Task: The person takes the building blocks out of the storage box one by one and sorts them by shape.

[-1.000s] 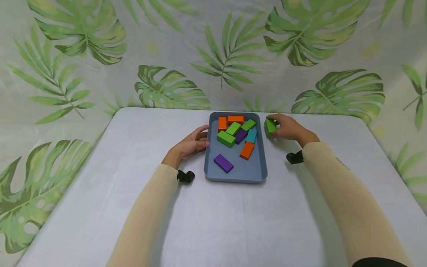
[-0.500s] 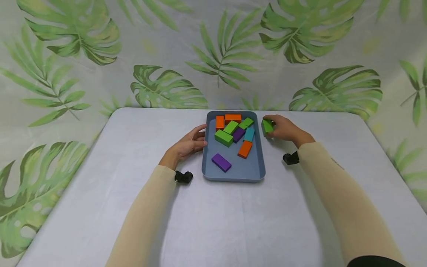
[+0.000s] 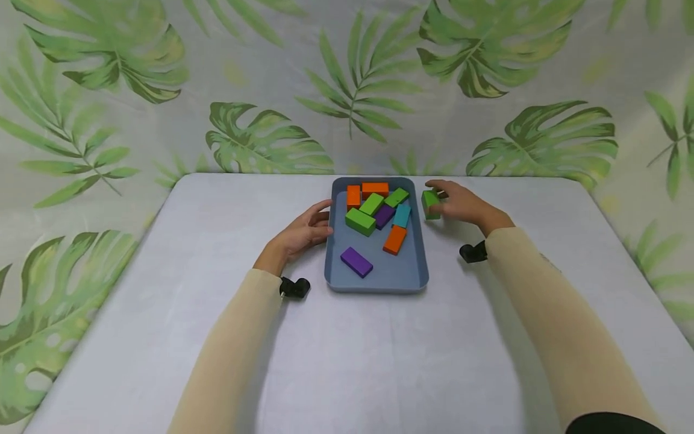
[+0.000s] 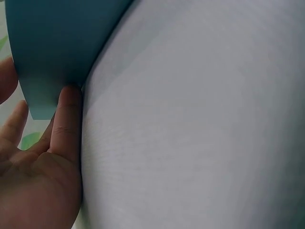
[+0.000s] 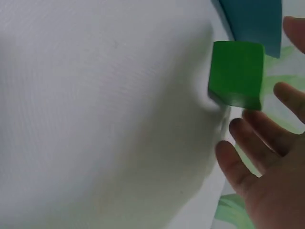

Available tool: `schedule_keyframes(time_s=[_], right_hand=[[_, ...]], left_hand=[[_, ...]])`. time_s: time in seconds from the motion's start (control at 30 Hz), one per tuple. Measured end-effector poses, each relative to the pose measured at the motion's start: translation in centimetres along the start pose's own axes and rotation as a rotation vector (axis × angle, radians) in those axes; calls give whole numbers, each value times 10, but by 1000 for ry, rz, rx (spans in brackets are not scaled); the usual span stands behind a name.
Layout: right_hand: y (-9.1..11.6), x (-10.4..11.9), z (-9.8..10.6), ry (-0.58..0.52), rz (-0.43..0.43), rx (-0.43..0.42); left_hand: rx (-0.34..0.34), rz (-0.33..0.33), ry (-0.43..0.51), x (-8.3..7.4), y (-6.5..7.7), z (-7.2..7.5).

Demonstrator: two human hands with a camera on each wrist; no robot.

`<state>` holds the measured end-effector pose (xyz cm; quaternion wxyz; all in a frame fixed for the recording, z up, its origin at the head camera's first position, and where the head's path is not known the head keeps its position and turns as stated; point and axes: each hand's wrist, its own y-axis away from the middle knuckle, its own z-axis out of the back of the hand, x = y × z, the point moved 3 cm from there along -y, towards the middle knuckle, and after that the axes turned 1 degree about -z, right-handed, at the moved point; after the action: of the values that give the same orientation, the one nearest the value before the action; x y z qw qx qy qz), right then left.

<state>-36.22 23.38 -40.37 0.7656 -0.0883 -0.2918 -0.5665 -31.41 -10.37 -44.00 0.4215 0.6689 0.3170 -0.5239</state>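
Note:
A green block stands on the white table just right of the grey-blue tray. My right hand is beside it, thumb and fingers spread; in the right wrist view the green block is apart from the fingertips of the hand. My left hand rests at the tray's left side, its fingers fairly straight. In the left wrist view, a finger of this hand touches the tray's outer wall. The tray holds several green, orange, purple and blue blocks.
Inside the tray, a purple block lies apart near the front, while an orange block and others cluster toward the back. The white table ends close behind the tray. A leaf-print cloth hangs beyond it.
My right hand has let go of the green block and its fingers have spread, leaving the block on the table. The left hand stays at the tray; the head view has shifted slightly.

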Motion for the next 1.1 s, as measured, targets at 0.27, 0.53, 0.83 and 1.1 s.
schedule_keyframes(time_s=[0.27, 0.53, 0.83, 1.1], right_hand=[[6, 21, 16, -3, 36, -58], [6, 58, 15, 44, 176, -129], [-2, 88, 8, 61, 217, -83], [-15, 109, -3, 74, 223, -32]], left_hand=[[11, -3, 9, -1, 1, 2], [1, -8, 6, 0, 1, 2], [14, -2, 8, 2, 1, 2], [17, -13, 4, 0, 1, 3]])
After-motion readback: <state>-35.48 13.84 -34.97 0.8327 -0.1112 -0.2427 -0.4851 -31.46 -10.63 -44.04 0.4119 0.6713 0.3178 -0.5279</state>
